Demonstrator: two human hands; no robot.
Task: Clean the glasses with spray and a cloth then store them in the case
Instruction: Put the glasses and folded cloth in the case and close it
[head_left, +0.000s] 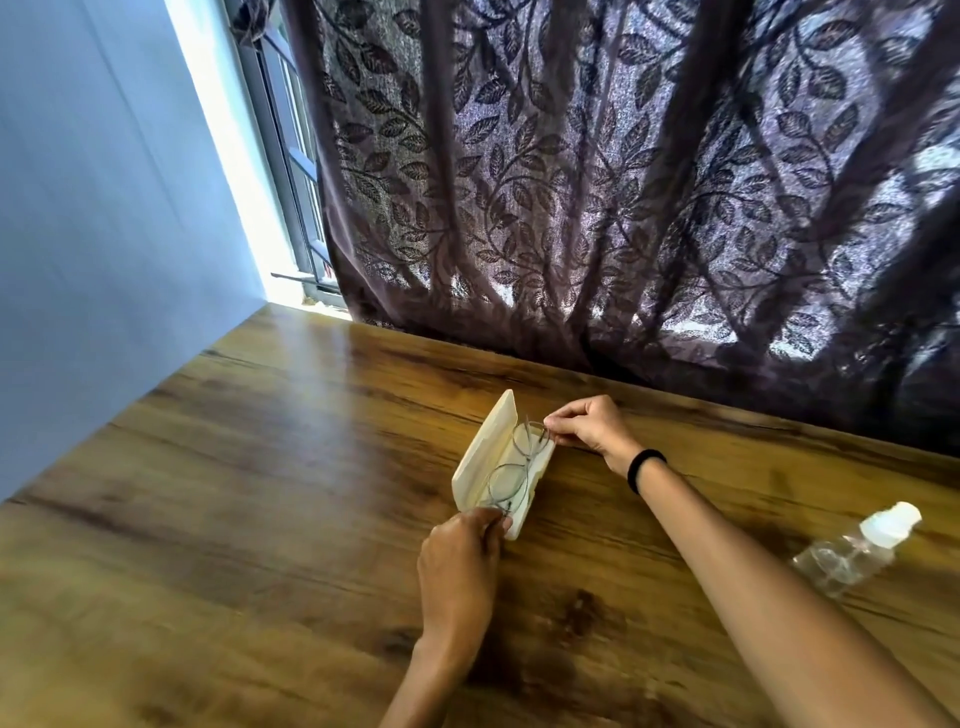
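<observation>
Your left hand (460, 558) pinches the near end of the glasses (511, 467) and your right hand (589, 423) pinches the far end, holding them over the open cream case (480, 462) on the wooden table (260, 519); whether they touch its lining is unclear. The spray bottle (857, 548) lies well apart, to your right.

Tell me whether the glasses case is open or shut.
Open: the case has its lid raised, and the glasses show inside it.
</observation>
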